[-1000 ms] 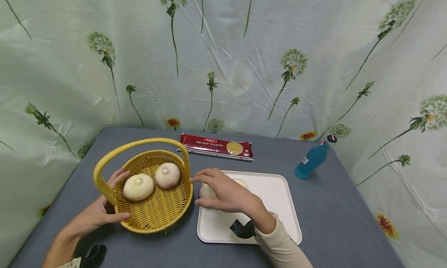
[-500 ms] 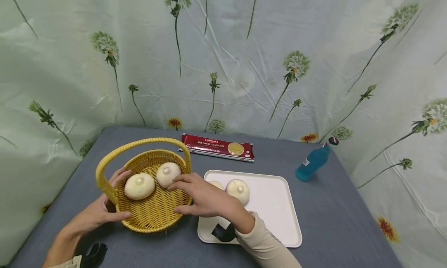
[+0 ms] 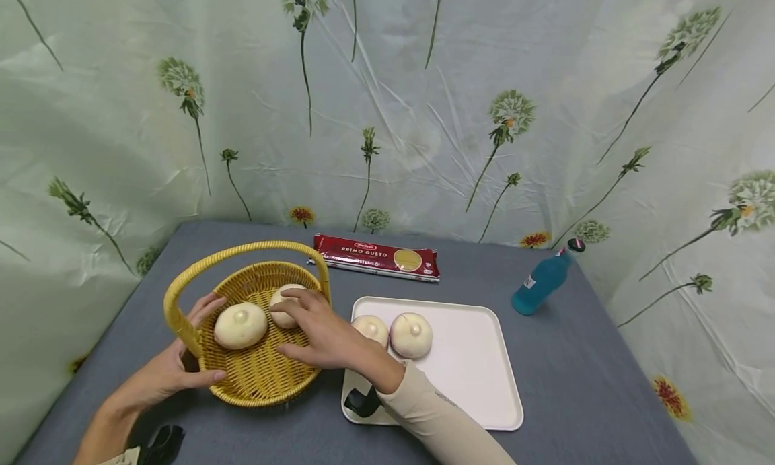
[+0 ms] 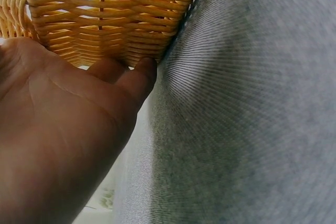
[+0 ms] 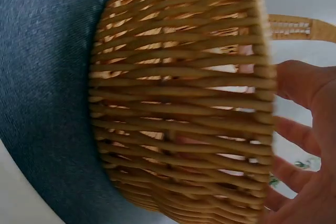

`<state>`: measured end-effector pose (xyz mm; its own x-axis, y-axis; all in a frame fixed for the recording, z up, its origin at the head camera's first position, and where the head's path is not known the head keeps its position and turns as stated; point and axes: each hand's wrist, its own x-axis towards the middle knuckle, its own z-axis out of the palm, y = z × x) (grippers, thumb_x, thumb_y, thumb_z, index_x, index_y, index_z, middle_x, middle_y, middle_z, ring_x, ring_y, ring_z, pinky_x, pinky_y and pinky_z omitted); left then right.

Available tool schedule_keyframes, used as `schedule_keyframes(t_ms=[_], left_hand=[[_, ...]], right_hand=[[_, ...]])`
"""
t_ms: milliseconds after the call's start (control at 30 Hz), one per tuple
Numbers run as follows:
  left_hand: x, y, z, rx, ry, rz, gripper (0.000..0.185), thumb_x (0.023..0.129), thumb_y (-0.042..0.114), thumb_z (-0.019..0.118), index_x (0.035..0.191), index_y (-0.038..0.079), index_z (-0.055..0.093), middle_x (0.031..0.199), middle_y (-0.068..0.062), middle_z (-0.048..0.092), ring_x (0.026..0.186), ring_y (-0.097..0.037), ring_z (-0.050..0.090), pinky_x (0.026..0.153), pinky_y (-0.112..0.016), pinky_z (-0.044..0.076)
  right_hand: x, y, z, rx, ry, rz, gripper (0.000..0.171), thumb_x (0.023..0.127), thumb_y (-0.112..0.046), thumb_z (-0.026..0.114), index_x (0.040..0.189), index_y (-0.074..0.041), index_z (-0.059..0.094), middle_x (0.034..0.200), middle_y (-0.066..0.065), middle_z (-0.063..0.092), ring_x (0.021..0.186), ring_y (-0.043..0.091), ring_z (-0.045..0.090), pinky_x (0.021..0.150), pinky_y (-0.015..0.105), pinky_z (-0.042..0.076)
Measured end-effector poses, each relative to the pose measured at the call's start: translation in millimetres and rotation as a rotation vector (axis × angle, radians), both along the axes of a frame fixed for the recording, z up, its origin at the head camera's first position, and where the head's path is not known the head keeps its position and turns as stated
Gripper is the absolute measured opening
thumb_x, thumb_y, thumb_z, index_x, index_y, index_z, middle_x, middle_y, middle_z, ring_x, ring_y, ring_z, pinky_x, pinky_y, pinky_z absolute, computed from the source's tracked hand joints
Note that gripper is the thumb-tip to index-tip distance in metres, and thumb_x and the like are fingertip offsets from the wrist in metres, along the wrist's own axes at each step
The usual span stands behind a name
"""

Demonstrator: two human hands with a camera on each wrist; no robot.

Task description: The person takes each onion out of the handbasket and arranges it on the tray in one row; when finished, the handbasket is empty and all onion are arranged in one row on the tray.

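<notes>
A yellow wicker basket (image 3: 266, 377) with a tall arched handle stands on the left of the table. Inside it lie two round whitish turnip-like vegetables, a left one (image 3: 240, 325) and a right one (image 3: 283, 317). My left hand (image 3: 172, 367) holds the basket's left side, thumb at the front rim and fingers farther back. In the left wrist view its fingertips touch the woven wall (image 4: 115, 19). My right hand (image 3: 323, 334) reaches over the basket's right rim, its spread fingers partly covering the right vegetable; the thumb stands apart from it.
A white tray (image 3: 466, 384) right of the basket bears two similar vegetables, one (image 3: 371, 329) beside the other (image 3: 412, 335). Behind lies a red pasta packet (image 3: 378, 256). A blue bottle (image 3: 545, 280) stands tilted in view at the right. A flowered curtain (image 3: 424, 115) hangs behind the table.
My right hand has moved left from above the tray to over the basket, uncovering the tray's two vegetables. My left hand and the basket have stayed in place.
</notes>
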<state>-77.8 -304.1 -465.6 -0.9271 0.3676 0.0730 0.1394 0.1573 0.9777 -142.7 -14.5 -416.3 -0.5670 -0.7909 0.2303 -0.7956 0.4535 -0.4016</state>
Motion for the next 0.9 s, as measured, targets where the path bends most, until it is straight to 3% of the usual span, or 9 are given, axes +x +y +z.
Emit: schedule_keyframes(t_ms=[67, 300, 567, 733, 900], left_hand=[[0.1, 0.1, -0.5, -0.009, 0.004, -0.005, 0.106, 0.082, -0.009, 0.072, 0.162, 0.015, 0.006, 0.165, 0.002, -0.020, 0.141, 0.009, -0.007, 0.096, -0.002, 0.018], [0.1, 1.1, -0.1, -0.006, 0.009, -0.011, 0.105, 0.082, -0.011, 0.071, 0.161, 0.013, 0.006, 0.165, 0.001, -0.021, 0.140, 0.011, -0.005, 0.096, -0.002, 0.019], [-1.7, 2.7, 0.8, -0.014, 0.012, -0.003, 0.105, 0.083, -0.010, 0.072, 0.161, 0.013, 0.007, 0.166, 0.001, -0.019, 0.140, 0.013, -0.004, 0.096, -0.001, 0.017], [-1.0, 2.0, 1.0, -0.008, 0.007, -0.002, 0.105, 0.083, -0.010, 0.072, 0.162, 0.013, 0.006, 0.166, 0.001, -0.018, 0.140, 0.013, -0.003, 0.097, -0.001, 0.017], [0.7, 1.0, 2.2, -0.012, 0.004, -0.005, 0.105, 0.083, -0.010, 0.071, 0.162, 0.013, 0.006, 0.166, 0.001, -0.019, 0.139, 0.014, -0.001, 0.096, -0.002, 0.019]], right_hand=[[-1.4, -3.4, -3.2, 0.007, 0.008, -0.017, 0.060, 0.093, -0.033, 0.070, 0.145, -0.014, 0.047, 0.155, 0.012, 0.035, 0.143, 0.028, 0.035, 0.113, 0.034, 0.035], [-3.4, -10.6, -6.4, 0.078, 0.013, -0.062, 0.061, 0.095, -0.035, 0.068, 0.147, -0.016, 0.044, 0.159, 0.016, 0.029, 0.148, 0.029, 0.027, 0.118, 0.037, 0.030], [-3.8, -13.0, -3.9, 0.161, -0.023, -0.096, 0.062, 0.096, -0.038, 0.065, 0.149, -0.017, 0.043, 0.161, 0.021, 0.025, 0.148, 0.031, 0.025, 0.116, 0.040, 0.033], [-3.7, -13.4, -3.0, 0.165, -0.009, -0.095, 0.063, 0.096, -0.038, 0.066, 0.149, -0.015, 0.042, 0.159, 0.020, 0.030, 0.146, 0.032, 0.028, 0.116, 0.039, 0.033], [-4.9, -13.5, -5.0, 0.135, 0.015, -0.087, 0.062, 0.094, -0.036, 0.068, 0.147, -0.012, 0.045, 0.147, 0.016, 0.042, 0.137, 0.026, 0.039, 0.109, 0.029, 0.039]])
